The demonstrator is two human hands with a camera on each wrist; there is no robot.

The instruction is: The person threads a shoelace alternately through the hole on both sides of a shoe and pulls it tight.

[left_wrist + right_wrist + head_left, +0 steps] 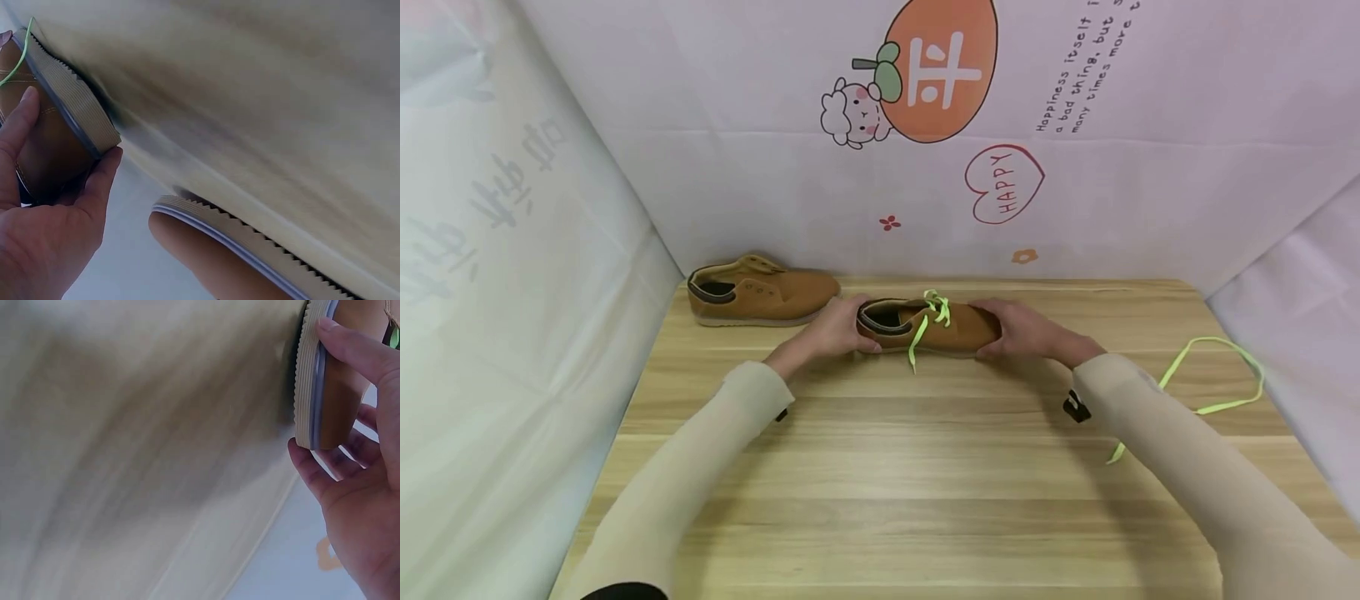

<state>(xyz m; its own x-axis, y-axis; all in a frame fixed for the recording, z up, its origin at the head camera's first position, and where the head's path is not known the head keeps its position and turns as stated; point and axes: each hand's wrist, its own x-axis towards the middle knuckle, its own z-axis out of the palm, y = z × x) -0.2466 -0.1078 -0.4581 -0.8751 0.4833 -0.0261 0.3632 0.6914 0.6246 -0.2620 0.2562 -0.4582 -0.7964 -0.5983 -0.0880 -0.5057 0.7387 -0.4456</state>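
Note:
Both hands hold a brown shoe [962, 331] near the back of the table, its toe pointing right. A bright yellow-green lace [938, 309] is tied in a bow on it, one end hanging down the near side. My left hand [841, 327] grips the heel, thumb on the near side; the left wrist view shows the fingers curling round the heel's back [47, 150]. Around the toe, my right hand [1018, 330] has its thumb on the near side and its fingers at the tip, by the ridged pale sole [306, 394].
A matching brown shoe [790, 296] without a lace stands at the back left, close beside my left hand. On the right, a loose yellow-green lace [1228, 407] lies on the wooden table [910, 500], partly under my right sleeve. White printed cloth [737, 183] walls the back and sides.

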